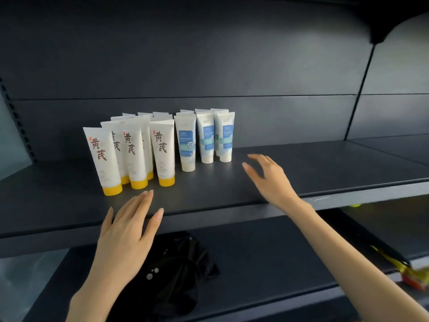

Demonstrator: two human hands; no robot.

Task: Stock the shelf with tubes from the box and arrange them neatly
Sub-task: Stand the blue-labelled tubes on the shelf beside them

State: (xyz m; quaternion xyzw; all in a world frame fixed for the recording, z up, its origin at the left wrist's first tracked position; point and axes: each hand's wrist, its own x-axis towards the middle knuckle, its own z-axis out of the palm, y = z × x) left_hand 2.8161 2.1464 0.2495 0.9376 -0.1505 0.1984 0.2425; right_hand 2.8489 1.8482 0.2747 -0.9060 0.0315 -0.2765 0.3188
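**A:** White tubes with yellow caps (130, 156) are being stood cap-down at the left of the grey shelf (325, 168), with blue-labelled tubes (205, 138) just beside them on the right. Is anything being held?

**B:** Nothing is being held. The left hand (125, 231) is being hovered flat in front of the yellow caps, its grip open. The right hand (270, 177) is being spread over bare shelf near the blue-labelled tubes, its grip open too.

**A:** How is the tidying best being done?

**B:** The front-left tube (103, 159) is standing forward of its row and leaning, so it is probably being lined up next. It should be nudged low, near the cap, with flat fingers, so that its neighbours are not being toppled.

**A:** What else is being seen?

**B:** The box is not being shown. A dark bundle (176, 263), possibly cloth, is lying on the lower shelf (267, 252). Yellow-and-red packaging (411, 273) is being glimpsed at the right edge. Neither hand's path to the tubes is being blocked.
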